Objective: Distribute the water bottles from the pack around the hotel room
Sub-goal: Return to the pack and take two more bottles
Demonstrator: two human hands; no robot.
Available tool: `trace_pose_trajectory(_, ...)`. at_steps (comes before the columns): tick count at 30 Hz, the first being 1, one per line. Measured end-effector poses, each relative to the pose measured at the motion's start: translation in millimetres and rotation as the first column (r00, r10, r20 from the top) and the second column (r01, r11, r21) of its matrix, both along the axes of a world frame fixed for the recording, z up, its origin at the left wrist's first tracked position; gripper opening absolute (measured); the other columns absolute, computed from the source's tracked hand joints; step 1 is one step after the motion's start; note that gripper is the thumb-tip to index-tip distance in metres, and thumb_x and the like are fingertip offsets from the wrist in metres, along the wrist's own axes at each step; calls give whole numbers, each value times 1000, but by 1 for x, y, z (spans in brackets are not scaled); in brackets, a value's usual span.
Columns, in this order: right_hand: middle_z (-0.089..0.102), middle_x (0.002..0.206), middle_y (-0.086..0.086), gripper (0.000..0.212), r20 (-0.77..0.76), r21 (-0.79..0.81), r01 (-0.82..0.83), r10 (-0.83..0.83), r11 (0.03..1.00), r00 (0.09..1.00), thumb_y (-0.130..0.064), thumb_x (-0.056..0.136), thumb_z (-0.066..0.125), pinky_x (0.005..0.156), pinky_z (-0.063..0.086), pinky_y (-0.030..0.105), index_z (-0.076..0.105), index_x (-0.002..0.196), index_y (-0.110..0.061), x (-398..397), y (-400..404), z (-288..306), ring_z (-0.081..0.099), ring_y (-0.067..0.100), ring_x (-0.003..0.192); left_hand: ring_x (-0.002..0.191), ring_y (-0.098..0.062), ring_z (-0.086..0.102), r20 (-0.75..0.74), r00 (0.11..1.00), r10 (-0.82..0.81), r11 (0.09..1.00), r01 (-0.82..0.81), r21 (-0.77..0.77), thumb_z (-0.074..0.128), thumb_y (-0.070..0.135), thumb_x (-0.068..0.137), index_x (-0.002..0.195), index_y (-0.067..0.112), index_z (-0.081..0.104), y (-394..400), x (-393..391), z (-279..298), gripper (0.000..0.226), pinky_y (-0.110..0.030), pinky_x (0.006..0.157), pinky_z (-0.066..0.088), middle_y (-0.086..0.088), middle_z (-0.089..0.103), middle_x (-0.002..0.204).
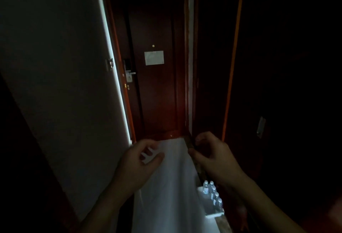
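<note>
A pack of water bottles (212, 194) stands on the pale floor (172, 186) at the lower right, several clear bottles with white caps in a row against the dark wall. My left hand (137, 158) hovers over the floor with its fingers curled and apart, and nothing shows in it. My right hand (211, 151) is raised level with it near the right wall, fingers loosely curled, also holding nothing. Both hands are well above and beyond the pack and do not touch it.
A narrow, dim entry corridor. The dark red room door (157, 84) stands closed ahead, with a lock handle (129, 72) and a white notice (154, 58). A white wall (61, 84) lies to the left, dark wooden panels (277, 84) to the right.
</note>
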State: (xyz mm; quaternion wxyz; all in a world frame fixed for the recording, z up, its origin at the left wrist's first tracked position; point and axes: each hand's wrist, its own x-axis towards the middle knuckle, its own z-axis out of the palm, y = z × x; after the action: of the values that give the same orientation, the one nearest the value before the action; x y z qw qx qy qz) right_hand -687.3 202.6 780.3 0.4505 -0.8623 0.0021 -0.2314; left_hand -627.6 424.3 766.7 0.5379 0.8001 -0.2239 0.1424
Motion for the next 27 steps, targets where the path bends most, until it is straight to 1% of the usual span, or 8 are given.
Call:
trace_pose_trajectory(8, 68, 95, -12, 33, -41, -16, -92, 92, 996, 995, -52, 74, 68, 73, 58, 36, 60, 99, -34, 194, -8, 9, 67, 2, 83, 77, -16, 67, -9, 998, 58, 998, -58, -1, 66, 52, 68, 94, 35, 69, -5, 173, 4, 32, -47, 71, 57, 9, 71, 86)
trace_pose_trajectory(12, 69, 92, -11, 22, -38, -28, -22, 21, 999, 999, -38, 78, 74, 70, 56, 26, 60, 95, -38, 287, -21, -4, 66, 1, 80, 75, -9, 65, -13, 999, 37, 999, -37, 14, 67, 52, 68, 91, 44, 66, -19, 283, -14, 24, -34, 67, 56, 20, 69, 88)
trace_pose_trajectory(15, 71, 80, -10, 20, -56, -11, 85, -86, 996, 995, -29, 79, 75, 60, 52, 20, 60, 93, -32, 341, -40, -24, 66, 1, 68, 79, -4, 65, -9, 998, -56, 997, 57, 61, 78, 36, 72, 96, 38, 67, -43, 364, -33, 26, -13, 65, 48, 17, 70, 88)
trace_pose_trajectory(17, 71, 79, -19, 23, -93, 12, 147, -145, 989, 985, -22, 79, 75, 59, 48, 15, 59, 90, -34, 371, -57, -36, 66, -3, 66, 82, 1, 63, -27, 991, -133, 987, 135, 82, 81, 21, 76, 96, 29, 69, -65, 410, -42, 25, -6, 64, 44, 15, 70, 87)
trace_pose_trajectory(19, 70, 83, -27, 26, -136, 32, 218, -212, 975, 968, -21, 78, 76, 62, 48, 11, 59, 90, -36, 396, -72, -44, 67, -6, 71, 83, 1, 63, -52, 975, -217, 971, 221, 96, 80, 23, 76, 94, 30, 68, -88, 452, -52, 23, -7, 66, 44, 16, 70, 86)
trace_pose_trajectory(21, 72, 82, -16, 26, -168, 36, 303, -293, 952, 941, -39, 71, 72, 65, 51, 16, 60, 93, -33, 416, -89, -53, 67, -2, 74, 86, 0, 64, -94, 946, -311, 941, 320, 105, 79, 25, 76, 93, 36, 65, -112, 492, -67, 24, -8, 66, 45, 21, 69, 96)
trace_pose_trajectory(23, 72, 81, -8, 38, -212, 37, 390, -375, 920, 903, -51, 64, 64, 69, 55, 26, 61, 95, -30, 429, -108, -66, 68, 2, 74, 90, 3, 62, -151, 909, -388, 904, 407, 131, 79, 20, 78, 95, 37, 64, -139, 522, -84, 29, -8, 68, 47, 19, 70, 95)
trace_pose_trajectory(27, 73, 80, -5, 29, -335, -21, 536, -511, 844, 791, -33, 75, 76, 69, 58, 37, 62, 99, -28, 443, -152, -114, 69, 3, 71, 93, 5, 61, -240, 837, -491, 823, 536, 189, 78, 26, 79, 102, 31, 66, -194, 563, -122, 27, -7, 68, 47, 19, 69, 94)
